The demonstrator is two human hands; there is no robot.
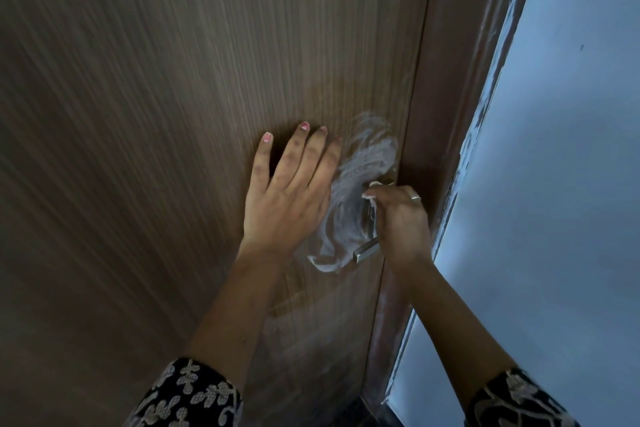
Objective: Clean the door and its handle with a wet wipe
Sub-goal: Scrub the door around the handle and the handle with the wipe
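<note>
Left hand [287, 198] lay flat on the door [156, 114], fingers spread, gripping nothing. Right hand [401, 218] was fisted around the wipe [372, 199], pressed on the handle [367, 250] near the door's right edge.

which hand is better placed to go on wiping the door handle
Right. The right hand is already closed on the wet wipe at the door handle. The left hand lies flat and open on the door, beside the white smears, holding nothing.
</note>
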